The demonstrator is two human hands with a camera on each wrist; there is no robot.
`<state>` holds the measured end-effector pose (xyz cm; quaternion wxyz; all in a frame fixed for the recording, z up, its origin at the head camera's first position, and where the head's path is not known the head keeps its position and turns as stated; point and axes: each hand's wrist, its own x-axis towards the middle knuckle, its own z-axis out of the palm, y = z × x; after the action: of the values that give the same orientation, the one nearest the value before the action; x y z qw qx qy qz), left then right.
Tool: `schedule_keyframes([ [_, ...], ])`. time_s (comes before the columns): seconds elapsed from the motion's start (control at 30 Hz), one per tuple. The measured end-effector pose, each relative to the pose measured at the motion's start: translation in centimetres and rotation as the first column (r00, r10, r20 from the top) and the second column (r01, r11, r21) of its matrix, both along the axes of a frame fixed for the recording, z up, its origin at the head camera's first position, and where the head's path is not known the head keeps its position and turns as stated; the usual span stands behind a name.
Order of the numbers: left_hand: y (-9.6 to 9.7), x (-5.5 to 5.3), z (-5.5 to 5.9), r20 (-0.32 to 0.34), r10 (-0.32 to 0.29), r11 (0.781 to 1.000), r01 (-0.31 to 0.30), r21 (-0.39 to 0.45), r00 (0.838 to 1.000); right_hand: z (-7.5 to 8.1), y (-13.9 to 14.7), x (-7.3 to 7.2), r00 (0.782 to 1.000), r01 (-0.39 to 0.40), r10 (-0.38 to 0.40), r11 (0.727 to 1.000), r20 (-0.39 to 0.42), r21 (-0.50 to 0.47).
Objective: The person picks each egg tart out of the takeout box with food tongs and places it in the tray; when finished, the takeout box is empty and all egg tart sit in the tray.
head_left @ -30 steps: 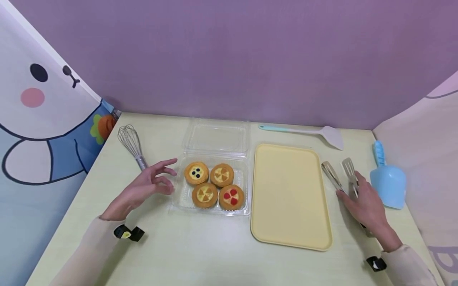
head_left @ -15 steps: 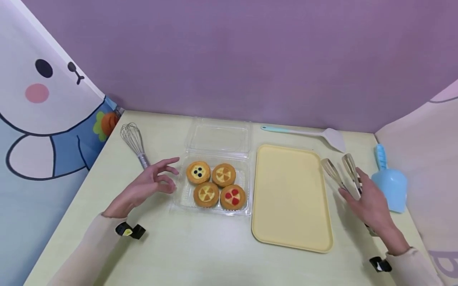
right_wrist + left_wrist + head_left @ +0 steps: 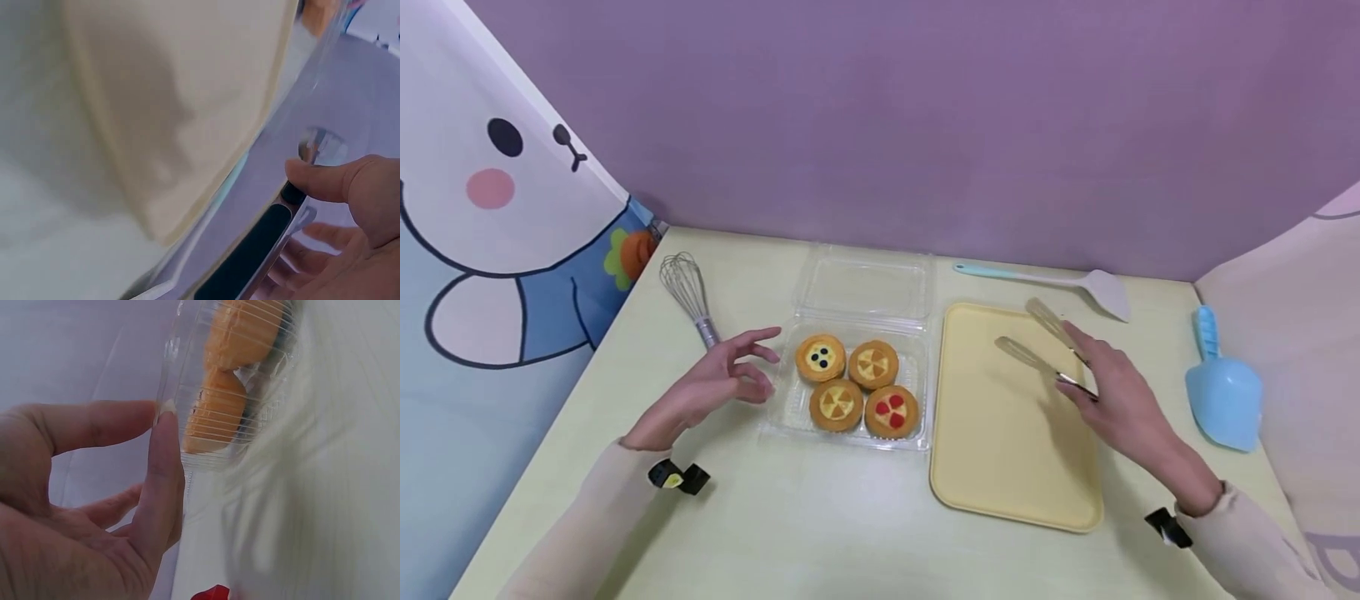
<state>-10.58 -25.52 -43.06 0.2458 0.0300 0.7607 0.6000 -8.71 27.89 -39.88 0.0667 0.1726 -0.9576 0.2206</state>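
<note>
Head cam: R hand (image 3: 1123, 408) hides tongs (image 3: 1036, 360) end, L hand (image 3: 713, 382) whisk (image 3: 701, 319) end

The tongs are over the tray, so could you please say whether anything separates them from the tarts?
Sideways, only the side wall of the clear container stands between tongs and tarts; from above, nothing visible does: the lid lies open.

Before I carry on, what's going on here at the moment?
A person's right hand holds a pair of tongs over the yellow tray, the tips apart with nothing between them. The left hand is at the left edge of a clear container; whether it touches is hard to tell. The container's lid is open, and four tarts sit inside. A whisk, a spatula and a blue scoop lie around them.
</note>
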Motion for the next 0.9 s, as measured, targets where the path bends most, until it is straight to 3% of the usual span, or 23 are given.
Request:
schedule_keyframes([
  [0.23, 0.2, 0.1, 0.4, 0.013, 0.012, 1.0, -0.012, -0.011, 1.0, 0.7, -4.0, -0.6, 0.985, -0.149, 0.157, 0.982, -0.066, 0.115],
  [0.53, 0.3, 0.3, 0.3, 0.011, 0.023, 0.999, -0.022, -0.023, 1.0, 1.8, -8.8, -1.6, 0.941, -0.31, 0.334, 0.919, -0.062, 0.246],
  [0.7, 0.4, 0.4, 0.5, 0.009, 0.023, 0.999, -0.023, -0.027, 1.0, 2.8, -11.2, -2.5, 0.9, -0.395, 0.433, 0.86, -0.054, 0.322],
  [0.9, 0.5, 0.4, 0.7, 0.011, 0.024, 0.999, -0.023, -0.045, 1.0, 3.9, -13.6, -3.5, 0.821, -0.516, 0.57, 0.758, -0.021, 0.398],
])
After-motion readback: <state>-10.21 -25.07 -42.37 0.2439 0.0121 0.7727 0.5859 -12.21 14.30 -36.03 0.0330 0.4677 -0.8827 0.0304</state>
